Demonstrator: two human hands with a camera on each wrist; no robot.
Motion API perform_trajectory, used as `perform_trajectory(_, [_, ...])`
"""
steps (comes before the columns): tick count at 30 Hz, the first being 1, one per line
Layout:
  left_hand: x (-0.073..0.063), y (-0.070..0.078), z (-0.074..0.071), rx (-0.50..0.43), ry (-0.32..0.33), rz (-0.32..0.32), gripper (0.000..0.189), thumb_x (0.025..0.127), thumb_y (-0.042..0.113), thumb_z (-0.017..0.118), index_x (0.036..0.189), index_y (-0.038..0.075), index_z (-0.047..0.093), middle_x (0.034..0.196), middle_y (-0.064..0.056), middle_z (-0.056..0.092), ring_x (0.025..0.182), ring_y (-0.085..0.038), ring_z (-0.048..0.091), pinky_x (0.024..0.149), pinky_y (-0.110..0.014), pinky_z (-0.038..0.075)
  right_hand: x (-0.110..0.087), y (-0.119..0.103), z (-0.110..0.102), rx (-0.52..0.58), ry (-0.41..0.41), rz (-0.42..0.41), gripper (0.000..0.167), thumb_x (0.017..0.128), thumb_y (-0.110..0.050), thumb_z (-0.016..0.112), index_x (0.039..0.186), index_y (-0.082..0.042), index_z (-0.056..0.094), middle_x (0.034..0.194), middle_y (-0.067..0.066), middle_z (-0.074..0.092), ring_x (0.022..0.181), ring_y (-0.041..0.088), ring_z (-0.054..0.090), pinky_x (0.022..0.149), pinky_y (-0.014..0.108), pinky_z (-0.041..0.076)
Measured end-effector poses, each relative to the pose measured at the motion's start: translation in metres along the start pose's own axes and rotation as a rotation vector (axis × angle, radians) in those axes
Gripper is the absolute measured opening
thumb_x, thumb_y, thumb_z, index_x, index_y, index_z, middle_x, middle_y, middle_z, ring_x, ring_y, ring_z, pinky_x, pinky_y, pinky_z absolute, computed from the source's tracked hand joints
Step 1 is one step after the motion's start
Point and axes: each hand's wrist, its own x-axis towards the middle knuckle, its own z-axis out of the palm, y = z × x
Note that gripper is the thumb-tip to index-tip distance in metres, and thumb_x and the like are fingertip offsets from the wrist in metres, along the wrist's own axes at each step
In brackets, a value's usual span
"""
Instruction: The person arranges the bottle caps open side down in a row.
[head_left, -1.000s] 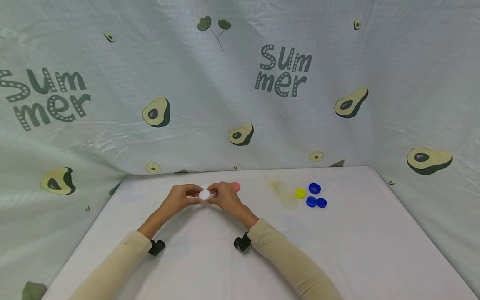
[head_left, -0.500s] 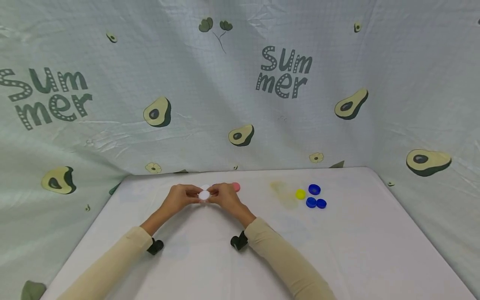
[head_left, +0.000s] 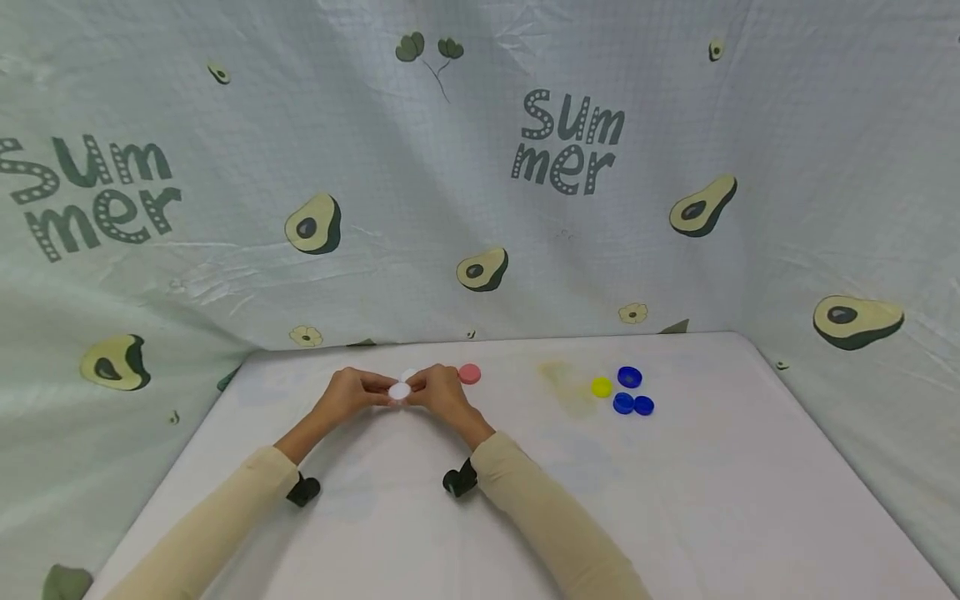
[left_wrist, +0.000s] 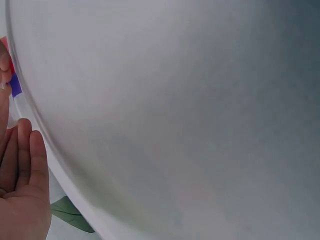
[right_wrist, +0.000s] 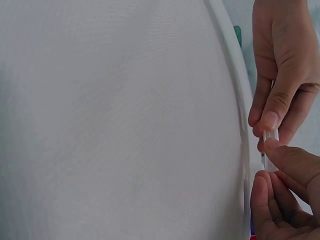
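- The left hand (head_left: 348, 395) pinches the near-side white disc (head_left: 400, 391) by its edge, thumb against fingers.
- The right hand (head_left: 441, 392) pinches the same disc from the opposite side, so it sits between the 2 hands, near the table's far edge.
- Just behind it, a second white piece (head_left: 408, 375) shows partly.
- Beside the right hand lies a pink-red disc (head_left: 469, 374).
- Farther right, 1 yellow cap (head_left: 602, 387) lies near 3 blue caps (head_left: 623, 403).
- Beige sleeves (head_left: 555, 517) cover both forearms; 2 black wrist cameras (head_left: 303, 490) show beneath.
- The white tabletop (head_left: 390, 525) bears a yellowish stain (head_left: 566, 387) left of the yellow cap.
- Pale cloth (head_left: 420, 167) hangs behind and at both sides, printed with avocados, flowers and 2 "summer" letterings.
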Motion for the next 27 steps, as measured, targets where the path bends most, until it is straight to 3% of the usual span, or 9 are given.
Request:
perform_trajectory(7, [0.007,0.003,0.004,-0.029,-0.042,0.010,0.026,0.084,0.008,0.083,0.108,-0.001,0.078,0.101,-0.015,0.077,0.093,-0.025,0.074,0.069,-0.022,0.057,-0.003,0.004,-0.003,0.000,0.000,0.050,0.023,0.079,-0.012,0.088,0.100,-0.004,0.082,0.091,0.004,0.078,0.086,0.011,0.068,0.068,0.017,0.050])
perform_trajectory(14, [0.009,0.004,0.005,0.001,-0.045,-0.030,0.026,0.079,0.008,0.088,0.102,-0.001,0.079,0.088,-0.009,0.077,0.078,-0.011,0.066,0.065,-0.019,0.051,-0.003,0.008,-0.001,-0.072,-0.013,-0.033,0.021,0.077,-0.011,0.090,0.095,-0.005,0.082,0.087,0.004,0.078,0.081,0.010,0.065,0.066,0.015,0.048])
perform_trajectory(19, [0.009,0.002,0.003,0.034,-0.056,-0.080,0.030,0.075,0.010,0.091,0.101,0.001,0.080,0.084,-0.004,0.076,0.076,-0.008,0.062,0.066,-0.022,0.050,0.001,0.009,0.005,-0.080,-0.033,-0.038,0.021,0.076,-0.009,0.091,0.094,-0.004,0.082,0.082,0.002,0.075,0.073,0.006,0.059,0.062,0.015,0.047])
perform_trajectory(24, [0.011,0.004,0.001,0.059,-0.053,-0.077,0.028,0.073,0.009,0.092,0.098,0.002,0.080,0.082,-0.005,0.075,0.073,-0.007,0.060,0.065,-0.021,0.049,0.004,0.006,0.002,-0.053,-0.068,-0.018,0.023,0.075,-0.008,0.091,0.095,-0.003,0.081,0.084,0.003,0.075,0.074,0.005,0.056,0.063,0.016,0.046])
perform_trajectory(27, [0.013,0.006,0.003,0.048,-0.088,-0.055,0.028,0.074,0.007,0.091,0.099,-0.001,0.079,0.084,-0.008,0.076,0.073,-0.006,0.061,0.065,-0.020,0.050,0.004,0.006,-0.002,-0.059,-0.081,0.017,0.024,0.075,-0.009,0.092,0.096,-0.005,0.082,0.086,0.002,0.076,0.076,0.005,0.056,0.065,0.017,0.045])
